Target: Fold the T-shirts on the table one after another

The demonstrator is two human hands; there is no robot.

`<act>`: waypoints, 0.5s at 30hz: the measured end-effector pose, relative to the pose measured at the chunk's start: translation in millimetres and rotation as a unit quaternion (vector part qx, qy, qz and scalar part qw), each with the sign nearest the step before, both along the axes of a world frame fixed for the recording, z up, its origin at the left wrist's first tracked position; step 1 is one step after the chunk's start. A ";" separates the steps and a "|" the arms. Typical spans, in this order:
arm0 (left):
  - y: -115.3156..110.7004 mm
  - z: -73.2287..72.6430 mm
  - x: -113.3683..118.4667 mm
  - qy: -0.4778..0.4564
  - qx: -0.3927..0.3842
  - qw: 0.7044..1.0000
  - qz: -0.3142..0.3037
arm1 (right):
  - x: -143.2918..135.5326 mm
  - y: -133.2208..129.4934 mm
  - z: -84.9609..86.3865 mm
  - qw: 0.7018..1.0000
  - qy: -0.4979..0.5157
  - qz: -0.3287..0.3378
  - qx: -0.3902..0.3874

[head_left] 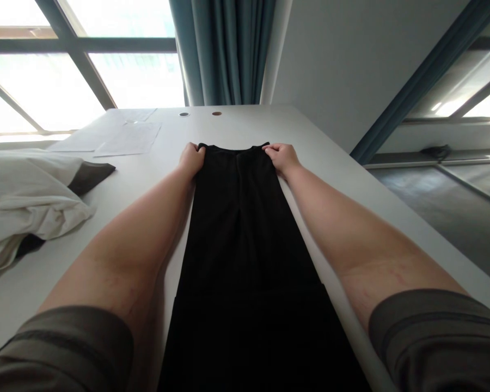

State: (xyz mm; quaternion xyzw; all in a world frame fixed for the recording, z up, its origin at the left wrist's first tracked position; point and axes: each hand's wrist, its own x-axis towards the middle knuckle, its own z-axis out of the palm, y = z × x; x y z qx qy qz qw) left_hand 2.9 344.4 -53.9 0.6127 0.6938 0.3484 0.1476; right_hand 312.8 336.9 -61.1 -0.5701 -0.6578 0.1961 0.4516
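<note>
A black garment [245, 228] lies stretched lengthwise on the white table, its narrow end away from me. A seam or crease runs down its upper middle, and a step lower down looks like a folded layer. I cannot tell what kind of garment it is. My left hand [193, 159] pinches its far left corner. At the far right corner, my right hand [283, 158] grips the edge between thumb and fingers. The near end runs out of the bottom of the view.
The white table [330, 179] has two round cable holes at its far end. Paper sheets [128, 139] lie at the far left, and a crumpled white garment with dark trim [28, 196] is nearer. Beyond are windows and a blue curtain [224, 49].
</note>
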 end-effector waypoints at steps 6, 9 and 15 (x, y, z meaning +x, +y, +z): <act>-12.4 17.7 3.4 -0.207 0.065 0.976 -0.010 | 4.7 -6.6 7.4 0.997 0.054 0.014 0.061; -17.6 34.7 1.2 -0.258 0.100 0.959 -0.063 | 10.5 -6.4 14.8 0.994 0.063 0.011 0.091; -46.3 68.0 -13.2 -0.319 0.153 0.916 -0.188 | 18.9 -25.5 32.4 0.975 0.164 0.096 0.117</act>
